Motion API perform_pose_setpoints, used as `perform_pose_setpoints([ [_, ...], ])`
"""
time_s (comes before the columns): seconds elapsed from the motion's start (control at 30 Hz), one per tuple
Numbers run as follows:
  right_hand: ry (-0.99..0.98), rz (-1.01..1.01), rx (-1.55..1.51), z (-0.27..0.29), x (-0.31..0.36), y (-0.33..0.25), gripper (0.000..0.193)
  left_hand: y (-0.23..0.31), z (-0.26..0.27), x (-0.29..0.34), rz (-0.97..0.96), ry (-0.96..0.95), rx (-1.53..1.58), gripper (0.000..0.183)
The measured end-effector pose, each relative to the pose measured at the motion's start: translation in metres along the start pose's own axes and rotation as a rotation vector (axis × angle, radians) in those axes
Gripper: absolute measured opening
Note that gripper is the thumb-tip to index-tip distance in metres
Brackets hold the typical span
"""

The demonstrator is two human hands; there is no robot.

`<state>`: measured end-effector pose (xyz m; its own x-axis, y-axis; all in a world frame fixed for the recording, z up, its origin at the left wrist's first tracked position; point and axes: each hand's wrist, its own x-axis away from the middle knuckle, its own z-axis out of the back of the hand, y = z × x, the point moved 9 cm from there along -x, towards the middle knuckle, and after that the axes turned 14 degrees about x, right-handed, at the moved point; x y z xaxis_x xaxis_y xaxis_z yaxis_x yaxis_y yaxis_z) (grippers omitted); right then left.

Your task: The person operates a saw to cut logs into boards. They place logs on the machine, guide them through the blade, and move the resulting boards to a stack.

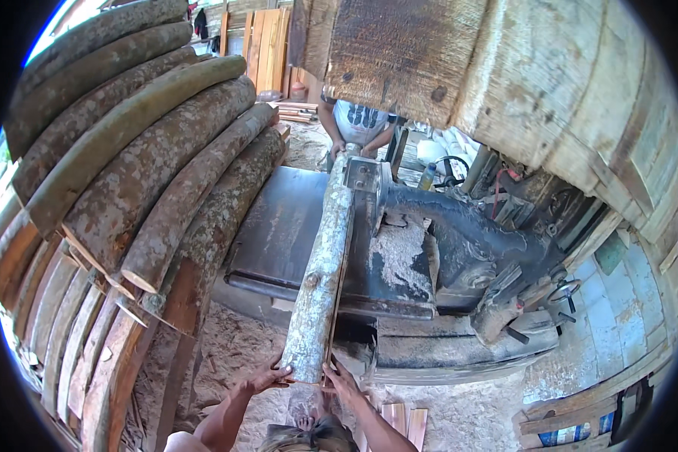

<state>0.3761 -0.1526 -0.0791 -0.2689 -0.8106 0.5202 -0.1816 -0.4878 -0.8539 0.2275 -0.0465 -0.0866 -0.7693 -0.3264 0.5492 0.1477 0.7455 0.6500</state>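
Note:
A long bark-covered log point(320, 282) lies lengthwise over a dark metal machine table point(279, 218), its near end jutting out toward me. My left hand point(267, 377) grips the left side of that near end, its thumb and fingers against the bark. On the right side, my right hand point(343, 381) presses along the log's edge, fingers pointing forward; its palm side is partly hidden. Across the table, a co-worker's hands point(340, 149) hold the far end. A metal guide plate point(361, 175) stands close against the log's right side near that end.
Stacked logs point(154, 177) rise on the left, beside the machine. Overhead at right hangs a wooden panel point(459, 60). A sawdust-covered machine body point(459, 241) and a handwheel point(563, 291) stand right. Sawdust point(452, 407) covers the floor, with cut boards point(404, 423) near my feet.

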Motion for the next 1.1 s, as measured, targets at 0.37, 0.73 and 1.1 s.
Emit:
perform_pose_setpoints([
  [0.37, 0.003, -0.011, -0.011, -0.073, 0.146, 0.083, 0.089, -0.129, 0.002, 0.13, 0.027, -0.034, 0.079, 0.084],
  [0.73, 0.071, 0.072, 0.108, -0.124, 0.281, 0.177, 0.089, -0.24, -0.018, 0.259, 0.013, -0.082, 0.04, 0.083],
  [1.1, 0.274, -0.076, 0.591, -0.111, 0.431, 0.244, 0.086, -0.362, 0.033, 0.346, 0.092, -0.047, -0.016, 0.047],
])
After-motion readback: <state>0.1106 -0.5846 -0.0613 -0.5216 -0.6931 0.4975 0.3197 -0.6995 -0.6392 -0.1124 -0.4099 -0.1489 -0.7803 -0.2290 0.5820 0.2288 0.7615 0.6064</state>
